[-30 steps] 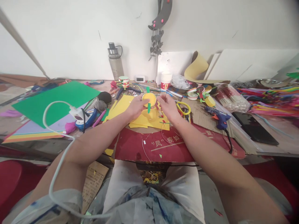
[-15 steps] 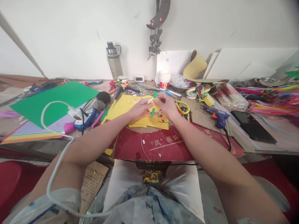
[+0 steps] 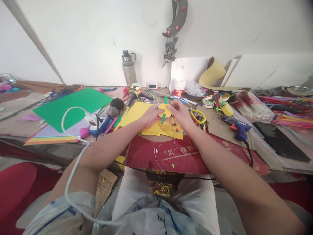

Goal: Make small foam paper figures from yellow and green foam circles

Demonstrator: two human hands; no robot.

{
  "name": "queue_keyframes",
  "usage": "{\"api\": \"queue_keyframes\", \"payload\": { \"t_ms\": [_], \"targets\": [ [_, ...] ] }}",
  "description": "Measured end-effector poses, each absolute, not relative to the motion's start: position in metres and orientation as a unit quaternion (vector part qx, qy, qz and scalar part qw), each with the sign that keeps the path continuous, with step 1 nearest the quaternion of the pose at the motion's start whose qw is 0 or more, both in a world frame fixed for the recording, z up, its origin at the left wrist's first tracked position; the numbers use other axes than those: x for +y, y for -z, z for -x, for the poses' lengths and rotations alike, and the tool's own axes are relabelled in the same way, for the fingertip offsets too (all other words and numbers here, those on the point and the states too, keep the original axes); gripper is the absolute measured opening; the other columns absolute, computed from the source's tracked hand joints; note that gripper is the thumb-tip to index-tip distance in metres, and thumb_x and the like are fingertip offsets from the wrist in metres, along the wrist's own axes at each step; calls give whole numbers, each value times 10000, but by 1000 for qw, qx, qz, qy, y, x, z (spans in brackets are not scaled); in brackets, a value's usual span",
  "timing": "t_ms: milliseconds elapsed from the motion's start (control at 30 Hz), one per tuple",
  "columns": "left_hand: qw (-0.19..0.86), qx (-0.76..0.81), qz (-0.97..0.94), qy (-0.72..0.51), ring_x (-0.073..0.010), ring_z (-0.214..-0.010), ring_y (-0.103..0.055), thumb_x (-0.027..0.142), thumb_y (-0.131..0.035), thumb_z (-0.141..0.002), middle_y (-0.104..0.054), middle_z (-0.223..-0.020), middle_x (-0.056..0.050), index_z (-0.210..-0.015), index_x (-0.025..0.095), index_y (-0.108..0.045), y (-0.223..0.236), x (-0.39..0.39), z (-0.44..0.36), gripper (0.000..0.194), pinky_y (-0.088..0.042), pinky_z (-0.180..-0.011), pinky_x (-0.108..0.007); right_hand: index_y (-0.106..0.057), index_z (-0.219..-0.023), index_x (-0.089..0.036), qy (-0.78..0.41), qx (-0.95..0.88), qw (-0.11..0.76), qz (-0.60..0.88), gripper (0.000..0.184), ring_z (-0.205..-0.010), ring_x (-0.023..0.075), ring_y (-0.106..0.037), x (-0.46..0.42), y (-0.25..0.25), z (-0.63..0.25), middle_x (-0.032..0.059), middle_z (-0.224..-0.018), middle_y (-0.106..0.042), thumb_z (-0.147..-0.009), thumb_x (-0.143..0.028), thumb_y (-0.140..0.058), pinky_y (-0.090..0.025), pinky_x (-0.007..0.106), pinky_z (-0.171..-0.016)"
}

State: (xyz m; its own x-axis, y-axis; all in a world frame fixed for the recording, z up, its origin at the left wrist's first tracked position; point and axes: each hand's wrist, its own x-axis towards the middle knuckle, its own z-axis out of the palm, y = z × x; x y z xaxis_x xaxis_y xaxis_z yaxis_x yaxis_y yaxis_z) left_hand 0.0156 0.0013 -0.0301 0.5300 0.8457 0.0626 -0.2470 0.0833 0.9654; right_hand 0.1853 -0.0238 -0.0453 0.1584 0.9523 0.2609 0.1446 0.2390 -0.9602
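A small round yellow paper disc (image 3: 167, 113) with a pale rim is held up between both hands above the workbench. One green paper strip (image 3: 163, 119) sticks out below it, and more green shows above. My left hand (image 3: 153, 115) grips the disc from the left, thumb on its face and fingers behind, mostly hidden. My right hand (image 3: 181, 112) is closed at the disc's right edge, its fingertips pressed against it. Beneath the hands lie yellow paper sheets (image 3: 132, 119) with scraps on them, and a red printed cardboard (image 3: 144, 153) nearer me.
Right of the hands are yellow-handled scissors (image 3: 201, 119), a blue glue gun (image 3: 242, 132) and a black phone (image 3: 281, 142). On the left lie a green sheet (image 3: 73, 106) and a blue-and-white device (image 3: 101, 125) with a white cable. Paper cups (image 3: 179, 88) and a bottle (image 3: 129, 70) stand behind.
The whole view has shifted, so things appear farther right and slightly lower. Both hands keep hold of the yellow disc, with little visible change in the grip.
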Motion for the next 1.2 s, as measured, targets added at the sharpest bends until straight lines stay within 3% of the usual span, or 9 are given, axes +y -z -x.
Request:
{"api": "queue_keyframes", "payload": {
  "t_ms": [100, 233, 567, 800, 967, 1200],
  "targets": [
    [681, 303, -517, -421, -183, -785, -766, 76, -741, -825, -794, -941, -82, -1010, 121, -718, 29, 5, -14, 191, -666, -725, -336, -581, -975, -251, -348, -534, 559, 530, 370, -704, 165, -629, -25, 45, -185, -28, -839, -637, -838, -528, -785, -505, 323, -651],
    [677, 314, -491, -449, -208, -910, -797, 48, -722, -822, -811, -1011, -99, -1011, 132, -701, 29, 10, -11, 208, -689, -804, -358, -616, -924, -248, -308, -540, 541, 566, 251, -706, 178, -599, -28, 40, -187, -24, -790, -637, -855, -453, -743, -491, 344, -686],
    [680, 292, -493, -457, -226, -887, -812, 59, -747, -780, -807, -1060, -116, -1065, 133, -692, 28, 11, -7, 300, -678, -764, -358, -615, -849, -257, -236, -586, 537, 559, 176, -810, 206, -577, -28, 39, -190, 4, -826, -650, -810, -422, -664, -487, 385, -836],
    [650, 318, -471, -505, -218, -841, -810, 75, -683, -770, -801, -987, -96, -1022, 147, -673, 31, 22, -5, 262, -680, -750, -352, -616, -928, -260, -250, -530, 602, 542, 247, -756, 192, -523, -22, 30, -212, 3, -836, -592, -824, -483, -641, -435, 352, -723],
    [646, 322, -432, -541, -225, -874, -814, 89, -668, -736, -796, -991, -90, -1003, 166, -650, 30, 36, 5, 279, -665, -723, -310, -624, -937, -257, -241, -485, 650, 533, 113, -706, 182, -513, -20, 20, -228, 13, -831, -586, -894, -357, -596, -428, 345, -674],
    [663, 321, -374, -564, -228, -954, -811, 228, -681, -883, -806, -1072, -125, -1072, 164, -683, 29, 49, 14, 200, -690, -873, -366, -639, -978, -235, -168, -559, 589, 559, 105, -839, 201, -595, -20, 32, -223, 33, -928, -672, -922, -317, -607, -499, 373, -832]
  ]
}}
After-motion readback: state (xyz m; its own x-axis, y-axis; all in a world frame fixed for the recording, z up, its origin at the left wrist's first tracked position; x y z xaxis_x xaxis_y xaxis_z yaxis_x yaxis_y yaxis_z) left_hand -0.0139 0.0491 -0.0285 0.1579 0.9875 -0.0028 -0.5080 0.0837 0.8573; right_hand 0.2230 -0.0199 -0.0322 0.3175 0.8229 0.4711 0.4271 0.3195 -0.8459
